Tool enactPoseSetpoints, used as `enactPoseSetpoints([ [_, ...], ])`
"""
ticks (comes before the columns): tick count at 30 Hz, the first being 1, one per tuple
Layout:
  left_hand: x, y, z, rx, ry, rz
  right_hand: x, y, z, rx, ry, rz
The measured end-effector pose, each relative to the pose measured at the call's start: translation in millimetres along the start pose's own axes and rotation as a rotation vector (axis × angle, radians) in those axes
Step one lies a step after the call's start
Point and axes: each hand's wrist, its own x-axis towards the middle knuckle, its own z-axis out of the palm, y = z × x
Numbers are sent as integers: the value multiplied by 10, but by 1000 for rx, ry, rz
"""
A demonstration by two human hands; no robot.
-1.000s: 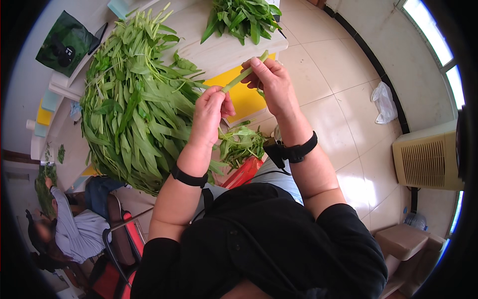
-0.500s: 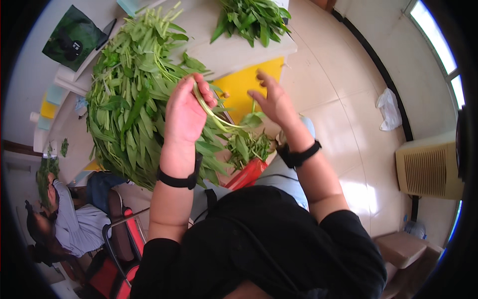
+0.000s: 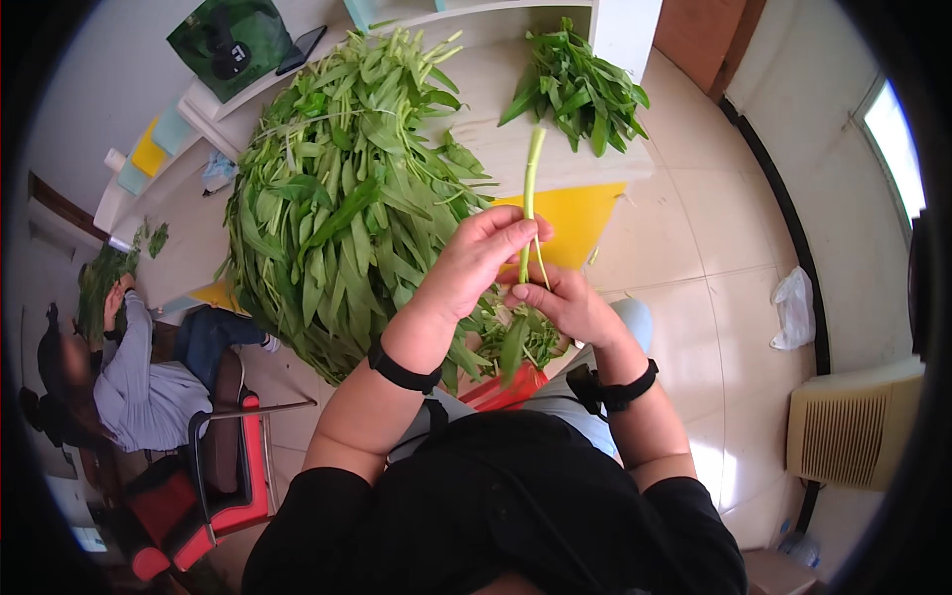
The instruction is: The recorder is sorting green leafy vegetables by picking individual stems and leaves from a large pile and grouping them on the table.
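Between my two hands stands a pale green water spinach stem, its thick cut end pointing up and away from me. My left hand pinches it around the middle between thumb and fingers. Just below, my right hand has its fingers closed on the lower part, where a thin side shoot and a leaf hang down. To the left lies a big heap of leafy water spinach on the table, tied with a thin band. A smaller pile of leafy tips rests at the table's far right.
Under my hands, a red bag holds more greens. A green pouch and a phone sit on the shelf at far left. Another person handles greens at left, near a red-black chair. A white plastic bag lies on the floor.
My hands have come together on the stem, which was curved down from my left hand and now stands upright. My right hand, open before, has closed on it. The view has shifted.
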Motion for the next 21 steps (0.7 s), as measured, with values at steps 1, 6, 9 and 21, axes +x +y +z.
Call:
enactPoseSetpoints([
  [1,-31,-24,-15,44,-14,-54,4,-30,12,3,18,-29],
  [6,107,34,-201,-95,105,41,32,-68,-151,275,157,-44],
  [9,132,47,-195,-137,142,15,-11,-66,-237,442,215,-77],
  [21,200,-6,-154,-234,113,23,-2,-103,-340,321,219,0],
])
